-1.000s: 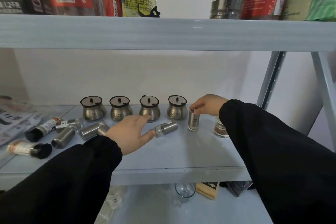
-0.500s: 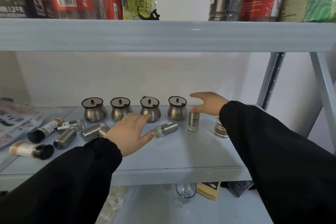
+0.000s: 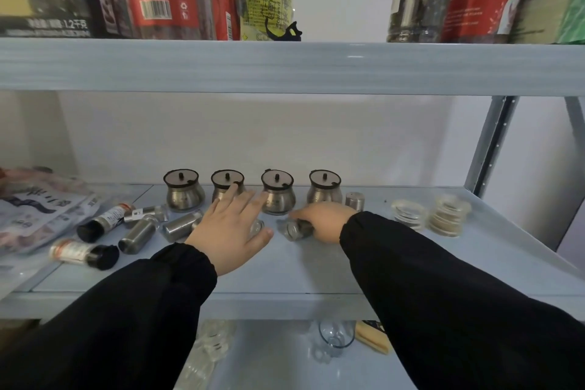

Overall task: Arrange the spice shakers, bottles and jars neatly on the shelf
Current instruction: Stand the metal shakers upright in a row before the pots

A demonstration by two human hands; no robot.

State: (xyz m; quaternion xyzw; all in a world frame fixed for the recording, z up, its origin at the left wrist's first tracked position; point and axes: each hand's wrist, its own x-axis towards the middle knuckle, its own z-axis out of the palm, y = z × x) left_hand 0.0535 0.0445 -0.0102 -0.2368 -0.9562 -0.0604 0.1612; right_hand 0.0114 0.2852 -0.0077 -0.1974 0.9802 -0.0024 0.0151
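Four round steel jars with dark lids stand in a row at the back of the shelf: the first jar, the second, the third and the fourth. A small steel shaker stands upright right of them. My right hand is closed around a lying shaker in front of the jars. My left hand lies flat with fingers spread, reaching toward the second and third jars. Several more shakers lie on their sides at the left, such as one and another.
Two black-capped bottles lie at the left beside printed bags. Two glass jars stand at the right. The upper shelf beam hangs overhead, a metal post rises at the right, and a glass sits on the shelf below.
My right hand let go of the upright shaker and came left and down onto the lying shaker. My left hand slid slightly forward toward the jars.
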